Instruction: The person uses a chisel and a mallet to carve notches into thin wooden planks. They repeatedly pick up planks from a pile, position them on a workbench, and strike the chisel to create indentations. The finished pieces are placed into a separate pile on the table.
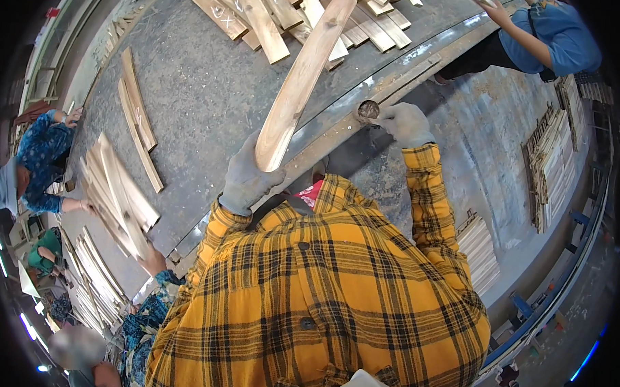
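My left hand (248,178), in a grey glove, is closed round the near end of a long, slightly curved wooden slat (301,80). The slat is pale brown with darker grain and a knot, and slants up and away over the table, its far end above the stacked slats. My right hand (406,124), also gloved in grey, is out at the table's near edge. Its fingers are bent and pinched at a small round brown object (369,110) with a dark, rough-looking middle; what exactly it is cannot be made out.
Loose slats (275,22) are heaped at the table's far side. Two thin slats (138,116) and another pile (115,193) lie left on the grey table (197,87). People stand at left and far right. Stacked wood (550,168) sits on the floor to the right.
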Tool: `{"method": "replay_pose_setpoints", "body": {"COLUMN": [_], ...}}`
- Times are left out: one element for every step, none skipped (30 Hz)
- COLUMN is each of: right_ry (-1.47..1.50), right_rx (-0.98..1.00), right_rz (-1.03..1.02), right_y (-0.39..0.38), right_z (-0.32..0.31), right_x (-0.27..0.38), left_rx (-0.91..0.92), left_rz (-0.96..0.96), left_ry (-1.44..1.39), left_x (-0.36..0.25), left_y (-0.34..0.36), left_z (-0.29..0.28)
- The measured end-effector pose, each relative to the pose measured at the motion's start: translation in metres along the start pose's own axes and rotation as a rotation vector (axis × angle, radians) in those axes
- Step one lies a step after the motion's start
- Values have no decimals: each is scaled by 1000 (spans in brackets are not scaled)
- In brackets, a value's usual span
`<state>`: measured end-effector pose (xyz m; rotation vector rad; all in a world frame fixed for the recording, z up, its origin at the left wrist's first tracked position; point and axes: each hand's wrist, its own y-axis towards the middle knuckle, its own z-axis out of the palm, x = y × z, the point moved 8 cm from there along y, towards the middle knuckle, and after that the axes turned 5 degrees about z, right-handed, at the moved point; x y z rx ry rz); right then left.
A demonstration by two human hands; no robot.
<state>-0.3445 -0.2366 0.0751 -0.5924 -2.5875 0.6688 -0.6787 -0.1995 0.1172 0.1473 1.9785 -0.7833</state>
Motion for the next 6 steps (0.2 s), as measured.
{"method": "replay_pose_setpoints", "body": {"right_ry": [61,121,182,345,513,680], "right_rx": [-9,-17,-23,-2,21,49], "right_rz": [-8,-25,-52,-44,-32,-20], "right_y": [-3,-8,-12,-14,-18,-22], "right_z": [-5,-12,-16,-16,-16,-15], "right_x": [-1,2,10,14,18,22], "left_rx": [3,-3,18,37,59,38], "left_rz": [-27,-55,-51,-45,-38,-41], "left_ry": [-22,-46,-98,-151,-200,-196], "left_x": [0,1,3,7,10,11], "left_y": [-2,-4,-6,-8,-8,-9], "left_z": [-1,-3,-4,-3,-3,-10]}}
